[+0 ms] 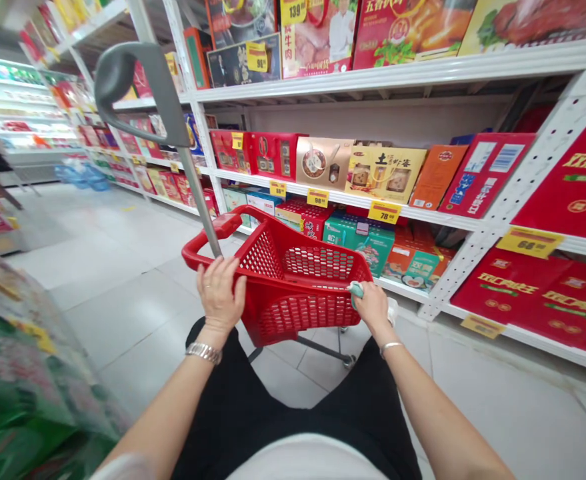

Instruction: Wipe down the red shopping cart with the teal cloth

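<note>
A red plastic shopping basket (303, 283) on a small wheeled frame stands in front of me, with a perforated mesh body. Its grey telescopic pull handle (143, 87) rises from the left side. My left hand (219, 293) is curled over the near rim, just beside the handle's metal pole. My right hand (371, 305) grips the right rim and pinches a small pale green item (356, 292). A white scrap (391, 310) shows past that hand; I cannot tell what it is. The basket looks empty.
White metal shelving (387, 87) runs along the right, stacked with red and gold gift boxes and yellow price tags. The tiled floor (123, 313) stretches ahead. Blurred green packaged goods (23, 393) crowd the lower left, and a lit refrigerated display (17, 100) stands far left.
</note>
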Action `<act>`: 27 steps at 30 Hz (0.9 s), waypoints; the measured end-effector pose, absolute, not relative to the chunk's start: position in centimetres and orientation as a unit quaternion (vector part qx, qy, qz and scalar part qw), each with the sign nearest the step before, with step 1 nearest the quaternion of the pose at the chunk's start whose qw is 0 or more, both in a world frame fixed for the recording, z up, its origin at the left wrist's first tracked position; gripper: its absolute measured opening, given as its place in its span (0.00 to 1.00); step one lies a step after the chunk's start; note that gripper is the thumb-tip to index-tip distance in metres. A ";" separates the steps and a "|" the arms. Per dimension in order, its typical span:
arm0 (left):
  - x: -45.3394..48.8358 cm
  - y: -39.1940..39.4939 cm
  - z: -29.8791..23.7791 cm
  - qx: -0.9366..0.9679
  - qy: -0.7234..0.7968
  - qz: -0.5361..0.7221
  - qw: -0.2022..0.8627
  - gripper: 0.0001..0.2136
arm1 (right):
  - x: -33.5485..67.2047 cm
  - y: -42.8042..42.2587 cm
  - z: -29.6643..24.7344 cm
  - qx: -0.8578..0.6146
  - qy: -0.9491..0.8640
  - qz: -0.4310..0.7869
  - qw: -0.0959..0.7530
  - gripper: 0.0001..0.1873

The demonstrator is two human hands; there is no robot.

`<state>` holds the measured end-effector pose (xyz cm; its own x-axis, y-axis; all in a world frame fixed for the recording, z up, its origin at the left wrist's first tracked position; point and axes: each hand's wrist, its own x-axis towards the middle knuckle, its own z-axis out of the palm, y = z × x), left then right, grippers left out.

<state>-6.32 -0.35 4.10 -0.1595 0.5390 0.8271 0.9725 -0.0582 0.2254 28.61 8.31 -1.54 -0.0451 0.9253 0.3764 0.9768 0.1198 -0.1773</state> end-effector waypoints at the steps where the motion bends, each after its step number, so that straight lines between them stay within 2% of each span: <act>1: -5.0 -0.3 3.6 -0.631 -0.624 -0.396 0.234 0.19 | 28.2 7.7 -1.5 -0.662 -0.718 -0.070 0.203 0.08; 7: 0.0 2.9 2.7 -0.675 -0.666 -0.287 0.134 0.23 | 25.9 2.9 -0.8 -0.665 -0.719 -0.089 0.180 0.04; 13: -0.1 4.1 1.9 -0.658 -0.705 -0.224 0.141 0.26 | 23.4 -1.3 -0.6 -0.626 -0.754 -0.089 0.178 0.03; 21: -2.3 5.4 1.6 -0.672 -0.704 -0.194 0.125 0.22 | 14.9 -0.7 2.4 -0.539 -0.828 0.001 0.152 0.07; 27: -3.9 6.3 1.8 -0.679 -0.705 -0.177 0.101 0.21 | 13.4 -1.2 3.6 -0.505 -0.851 0.035 0.139 0.17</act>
<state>-3.92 6.31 1.81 -0.0563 0.9218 0.3835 0.9936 0.0142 0.1118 13.39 -1.22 3.55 -0.4519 0.8689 0.2023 0.8496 0.4883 -0.1996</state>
